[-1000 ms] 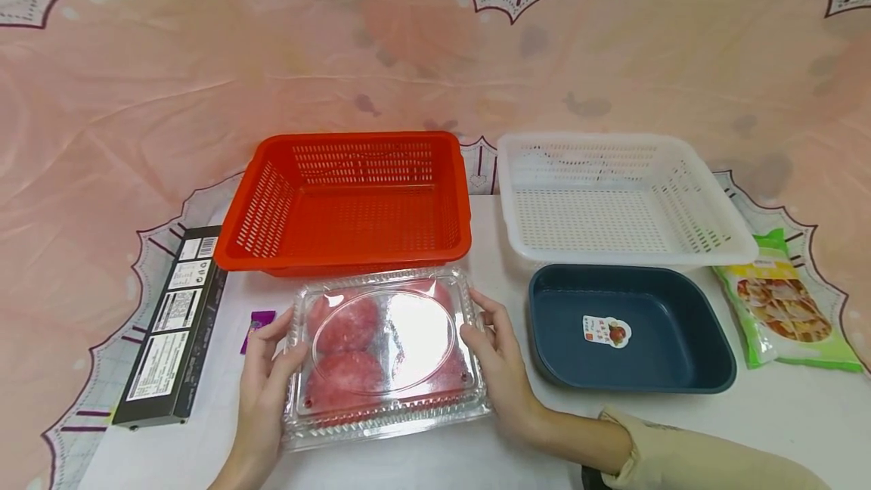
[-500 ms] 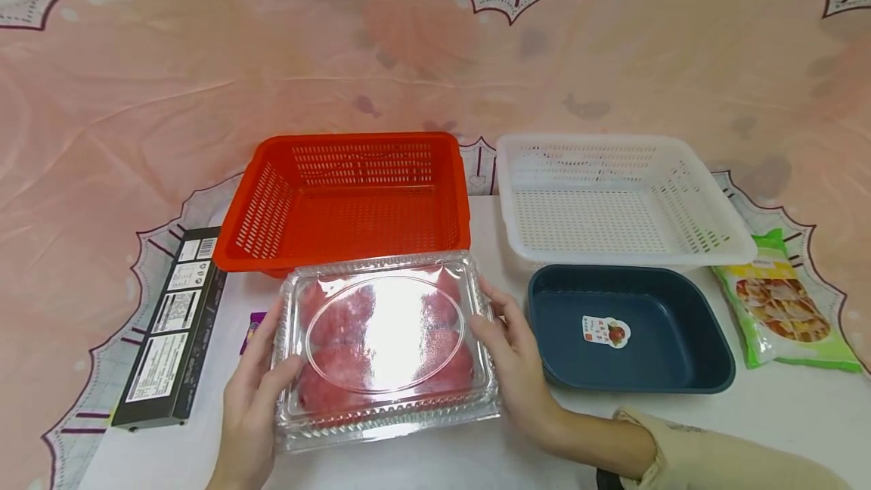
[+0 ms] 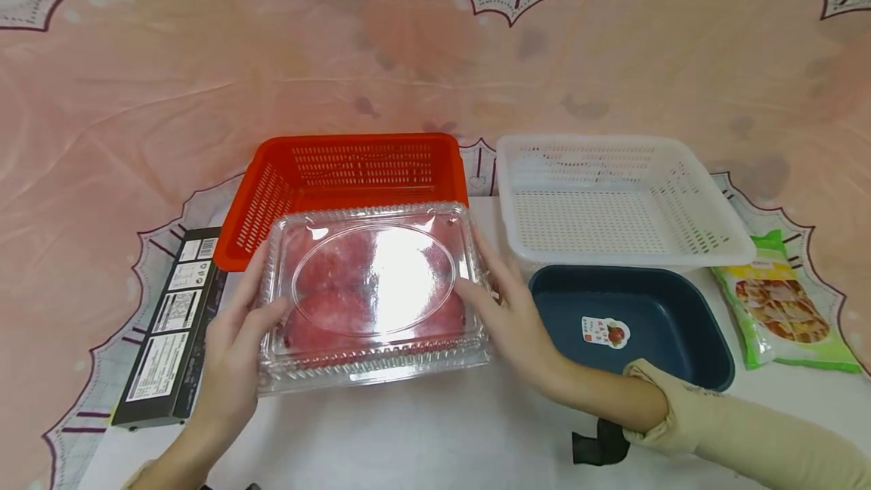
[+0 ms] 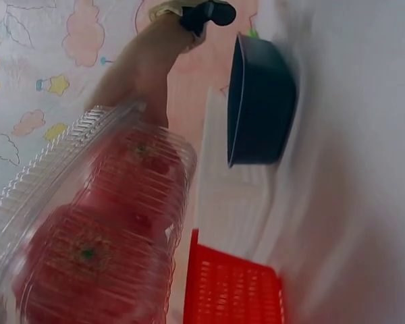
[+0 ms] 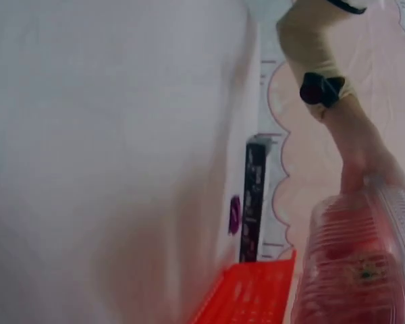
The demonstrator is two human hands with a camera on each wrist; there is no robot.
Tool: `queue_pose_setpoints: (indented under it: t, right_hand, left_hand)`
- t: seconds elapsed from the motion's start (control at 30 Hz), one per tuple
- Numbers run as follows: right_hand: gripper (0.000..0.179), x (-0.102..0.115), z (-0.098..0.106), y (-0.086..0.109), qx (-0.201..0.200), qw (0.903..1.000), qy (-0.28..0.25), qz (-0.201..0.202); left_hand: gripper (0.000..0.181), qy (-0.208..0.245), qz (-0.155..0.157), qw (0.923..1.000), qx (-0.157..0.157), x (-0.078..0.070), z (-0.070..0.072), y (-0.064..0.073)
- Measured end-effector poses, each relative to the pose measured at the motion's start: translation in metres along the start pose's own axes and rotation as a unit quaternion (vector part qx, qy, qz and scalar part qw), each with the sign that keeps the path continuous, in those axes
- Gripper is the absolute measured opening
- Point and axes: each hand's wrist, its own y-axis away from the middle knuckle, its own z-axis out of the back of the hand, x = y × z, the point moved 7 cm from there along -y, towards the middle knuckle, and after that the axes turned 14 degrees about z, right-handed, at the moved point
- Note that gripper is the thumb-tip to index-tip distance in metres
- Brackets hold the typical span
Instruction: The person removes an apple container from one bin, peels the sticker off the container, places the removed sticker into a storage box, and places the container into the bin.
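Observation:
Both hands carry a clear plastic clamshell box [image 3: 374,354] of large red round fruits, which look like tomatoes [image 4: 81,263], above the table. My left hand [image 3: 231,354] grips its left side, thumb on the lid's edge. The right hand [image 3: 513,316] holds the opposite side, thumb likewise on top. The lid is closed, and glare whitens its middle. In the head view the box covers the front of the red basket [image 3: 374,161]; the right wrist view also shows the basket [image 5: 256,290] close by the box.
A white basket [image 3: 626,255] stands back right, behind a dark blue dish [image 3: 667,324] with a sticker. A green snack bag [image 3: 785,308] lies far right. On the left is a long black box [image 3: 163,346]. A purple packet [image 5: 235,214] lies near it, hidden in the head view.
The clamshell box has moved up and away from the person, now overlapping the red basket in the head view. Both hands moved with it, keeping their hold. The baskets and dish stayed put.

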Motion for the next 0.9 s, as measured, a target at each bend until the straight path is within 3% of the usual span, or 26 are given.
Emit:
queue_pose_setpoints:
  t: [0.17,0.33,0.57,0.77,0.9]
  right_hand:
    - [0.074,0.007,0.001,-0.021,0.018,0.9993,0.032,-0.002]
    - [0.070,0.009,0.003,-0.038,-0.003,0.9996,0.027,0.007]
    - [0.055,0.011,0.001,-0.061,-0.057,0.9978,-0.026,0.021]
    - [0.056,0.008,-0.003,-0.089,-0.054,0.9985,0.003,0.009]
    - [0.067,0.002,-0.007,-0.108,-0.025,0.9981,0.056,-0.007]
  left_hand:
    - [0.058,-0.031,-0.020,0.9993,0.001,-0.011,0.007,-0.014]
    - [0.062,-0.054,-0.048,0.9974,-0.001,-0.020,0.010,-0.024]
    - [0.059,-0.014,-0.052,0.9984,-0.016,-0.024,0.014,-0.041]
    - [0.055,0.022,-0.042,0.9981,-0.040,-0.027,0.023,-0.070]
    - [0.056,-0.056,-0.023,0.9961,-0.065,-0.027,0.032,-0.093]
